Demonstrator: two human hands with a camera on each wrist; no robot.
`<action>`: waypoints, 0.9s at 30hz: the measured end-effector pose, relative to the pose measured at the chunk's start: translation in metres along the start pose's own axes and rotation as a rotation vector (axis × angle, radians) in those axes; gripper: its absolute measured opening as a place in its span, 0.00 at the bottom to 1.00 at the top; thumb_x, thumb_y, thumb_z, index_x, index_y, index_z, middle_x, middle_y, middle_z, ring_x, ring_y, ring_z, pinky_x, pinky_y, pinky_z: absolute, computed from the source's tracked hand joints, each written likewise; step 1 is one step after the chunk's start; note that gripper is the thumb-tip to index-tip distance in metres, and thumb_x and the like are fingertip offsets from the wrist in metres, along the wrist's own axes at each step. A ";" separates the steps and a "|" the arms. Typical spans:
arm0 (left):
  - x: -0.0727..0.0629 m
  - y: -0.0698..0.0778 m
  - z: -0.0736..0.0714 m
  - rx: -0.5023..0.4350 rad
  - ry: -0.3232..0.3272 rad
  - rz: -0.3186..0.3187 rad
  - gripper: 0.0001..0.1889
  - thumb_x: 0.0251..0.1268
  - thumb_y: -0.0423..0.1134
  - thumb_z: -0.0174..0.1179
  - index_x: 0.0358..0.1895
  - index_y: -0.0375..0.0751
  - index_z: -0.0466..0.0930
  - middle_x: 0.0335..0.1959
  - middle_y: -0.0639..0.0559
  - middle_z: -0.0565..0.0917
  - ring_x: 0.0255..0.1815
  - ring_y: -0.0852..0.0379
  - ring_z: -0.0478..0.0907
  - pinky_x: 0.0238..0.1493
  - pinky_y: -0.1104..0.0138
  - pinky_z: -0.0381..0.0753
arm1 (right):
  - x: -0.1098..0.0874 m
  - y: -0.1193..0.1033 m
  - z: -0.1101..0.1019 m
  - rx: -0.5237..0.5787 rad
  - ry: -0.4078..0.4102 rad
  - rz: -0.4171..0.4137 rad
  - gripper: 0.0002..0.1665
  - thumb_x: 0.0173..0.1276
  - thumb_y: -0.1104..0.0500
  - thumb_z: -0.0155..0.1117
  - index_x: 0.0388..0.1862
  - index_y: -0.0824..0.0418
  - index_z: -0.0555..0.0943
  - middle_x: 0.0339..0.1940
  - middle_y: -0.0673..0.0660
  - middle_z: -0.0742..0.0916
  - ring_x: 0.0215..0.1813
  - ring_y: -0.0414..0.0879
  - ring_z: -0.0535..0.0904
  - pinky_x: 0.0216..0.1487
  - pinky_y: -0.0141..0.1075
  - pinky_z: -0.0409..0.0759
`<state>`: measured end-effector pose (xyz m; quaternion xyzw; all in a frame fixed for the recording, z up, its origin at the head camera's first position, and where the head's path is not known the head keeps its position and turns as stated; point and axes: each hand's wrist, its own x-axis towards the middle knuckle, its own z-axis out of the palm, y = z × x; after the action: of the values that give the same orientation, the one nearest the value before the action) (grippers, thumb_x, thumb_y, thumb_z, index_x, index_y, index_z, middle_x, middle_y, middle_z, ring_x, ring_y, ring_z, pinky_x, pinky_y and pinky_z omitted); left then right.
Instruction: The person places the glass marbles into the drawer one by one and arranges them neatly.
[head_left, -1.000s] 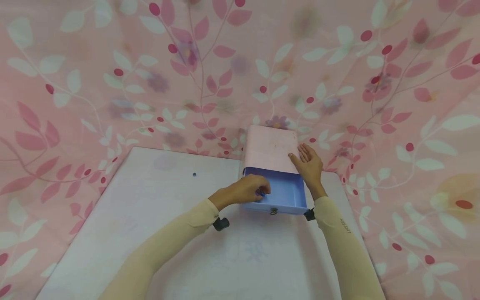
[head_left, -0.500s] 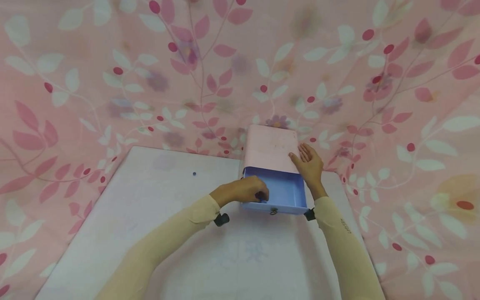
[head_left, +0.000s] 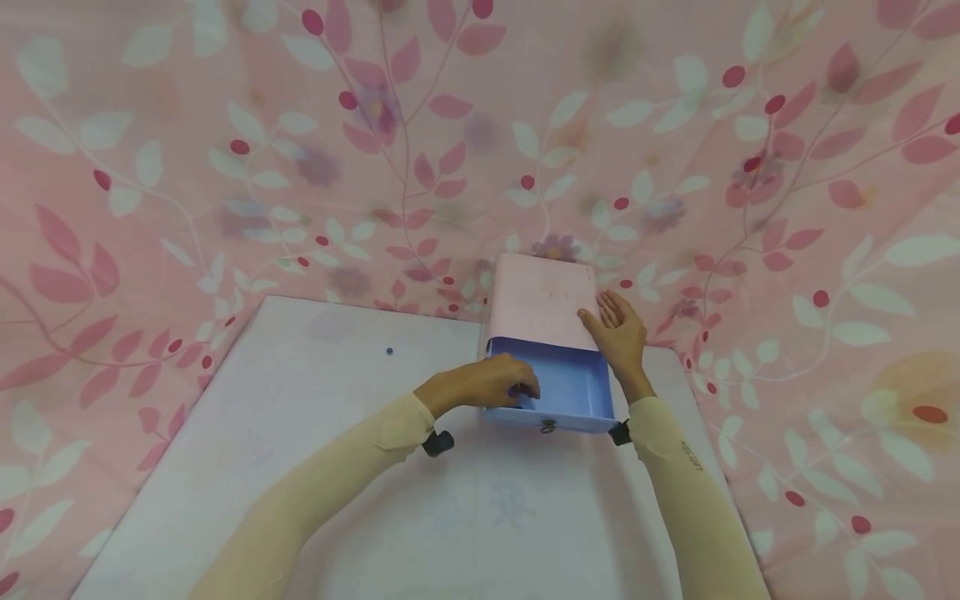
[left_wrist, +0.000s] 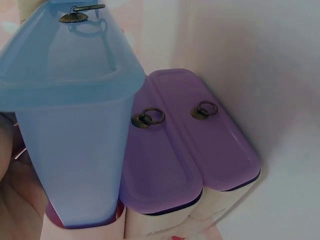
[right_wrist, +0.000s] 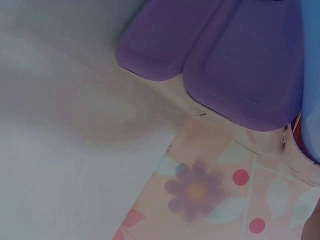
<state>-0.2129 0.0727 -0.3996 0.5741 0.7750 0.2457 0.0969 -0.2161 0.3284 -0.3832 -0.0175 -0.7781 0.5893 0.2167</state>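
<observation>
A small chest (head_left: 546,296) with a pale pink top has its light blue drawer (head_left: 577,383) pulled out. Over the left part of that drawer is my left hand (head_left: 498,381), fingers bent down inside it. A dark blue speck shows below the fingertips, and I cannot tell whether they still pinch it. My right hand (head_left: 621,333) rests along the chest's right edge, fingers extended and thumb on the top. The left wrist view shows the blue drawer (left_wrist: 75,160) from its front, with a metal ring pull (left_wrist: 75,16); part of the left hand (left_wrist: 20,200) appears beside it.
Two closed purple drawers (left_wrist: 160,150) with ring pulls lie below the blue one. A small dark blue round piece (head_left: 389,351) lies on the white tabletop (head_left: 322,400), left of the chest. Pink floral cloth (head_left: 405,167) hangs behind the table.
My left hand has sunk slightly into the drawer; the blue piece seen at its fingertips a second ago is now mostly hidden. The right hand stays on the chest.
</observation>
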 end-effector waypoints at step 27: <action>-0.065 -0.074 -0.002 -0.444 0.768 -0.259 0.15 0.57 0.26 0.66 0.48 0.39 0.82 0.44 0.49 0.84 0.47 0.50 0.83 0.49 0.64 0.81 | -0.004 -0.004 -0.001 -0.033 0.007 -0.006 0.42 0.59 0.63 0.73 0.70 0.70 0.66 0.68 0.66 0.73 0.69 0.57 0.69 0.64 0.40 0.69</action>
<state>-0.2554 -0.0056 -0.4432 0.3050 0.7488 0.5866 -0.0467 -0.2111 0.3265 -0.3809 -0.0207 -0.7871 0.5755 0.2209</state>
